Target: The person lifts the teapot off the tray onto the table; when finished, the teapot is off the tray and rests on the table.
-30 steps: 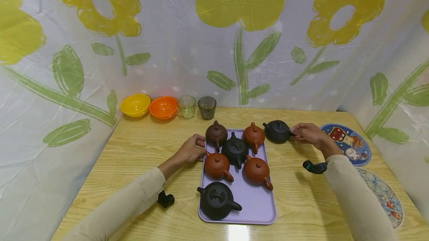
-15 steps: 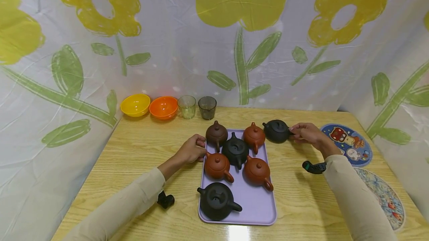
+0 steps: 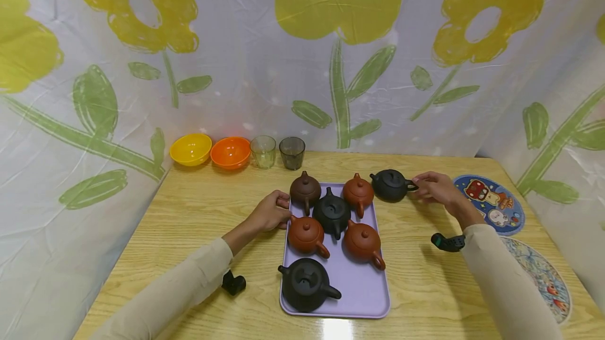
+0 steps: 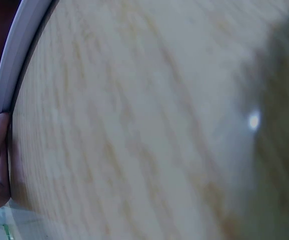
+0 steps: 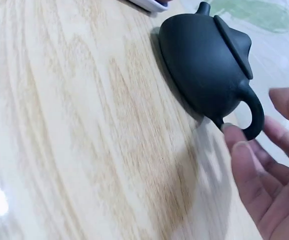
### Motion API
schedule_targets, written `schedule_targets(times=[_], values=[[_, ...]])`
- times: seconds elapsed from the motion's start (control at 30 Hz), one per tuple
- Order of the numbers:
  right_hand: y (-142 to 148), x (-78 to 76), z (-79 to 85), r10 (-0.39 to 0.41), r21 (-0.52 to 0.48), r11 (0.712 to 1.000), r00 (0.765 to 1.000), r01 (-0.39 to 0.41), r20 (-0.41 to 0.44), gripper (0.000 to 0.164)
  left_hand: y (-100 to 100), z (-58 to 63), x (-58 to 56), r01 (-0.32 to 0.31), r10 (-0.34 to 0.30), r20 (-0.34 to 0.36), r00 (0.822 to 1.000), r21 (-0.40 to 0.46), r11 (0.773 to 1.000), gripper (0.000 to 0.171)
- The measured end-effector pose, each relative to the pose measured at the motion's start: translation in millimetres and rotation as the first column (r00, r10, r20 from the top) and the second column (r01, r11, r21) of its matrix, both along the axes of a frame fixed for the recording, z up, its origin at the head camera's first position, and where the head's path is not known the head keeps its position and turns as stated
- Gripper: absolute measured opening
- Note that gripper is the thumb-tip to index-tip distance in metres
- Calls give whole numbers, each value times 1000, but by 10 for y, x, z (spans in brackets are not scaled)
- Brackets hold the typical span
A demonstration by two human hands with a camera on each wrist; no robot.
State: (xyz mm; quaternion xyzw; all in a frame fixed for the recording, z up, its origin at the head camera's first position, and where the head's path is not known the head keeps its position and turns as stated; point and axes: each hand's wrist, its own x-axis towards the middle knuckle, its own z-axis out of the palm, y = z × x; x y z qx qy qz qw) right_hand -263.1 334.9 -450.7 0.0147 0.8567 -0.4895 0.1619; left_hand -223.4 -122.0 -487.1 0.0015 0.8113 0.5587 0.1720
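My left hand [image 3: 271, 210] holds the left rim of a lilac tray [image 3: 361, 292]; its fingertips show at that rim in the left wrist view. Several teapots sit on the tray: a dark brown one [image 3: 304, 192], orange-brown ones such as the one [image 3: 306, 235] near my left fingers, and black ones, the larger [image 3: 305, 283] at the front. Just off the tray's back right corner, another black teapot [image 5: 202, 60] stands on the table. By its handle is my right hand [image 3: 436, 191], thumb lifted away and fingers spread, fingertips right at the handle's lower end.
A yellow bowl [image 3: 191, 150], an orange bowl [image 3: 231, 152], a clear glass [image 3: 263, 152] and a smoky glass [image 3: 292, 153] line the table's back left. Two patterned mats, one blue [image 3: 501, 206] and one pale [image 3: 543, 277], lie at the right. A flowered curtain hangs behind.
My right hand has loosened from the black teapot's handle and drawn slightly to the right. The teapot stays in place, and my left hand has not moved from the tray's rim.
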Motion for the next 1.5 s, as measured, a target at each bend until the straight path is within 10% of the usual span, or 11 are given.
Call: schedule_targets(times=[0.57,1.5], values=[[31,304,162,-100,20,994,985,104,-138,64,-22,-21,-3,2,-2,-2,1000,18,1000,45],[-566,1060,175,100,-30,994,993,-102,-66,34,5,-10,-2,9,-9,-6,1000,18,1000,45]])
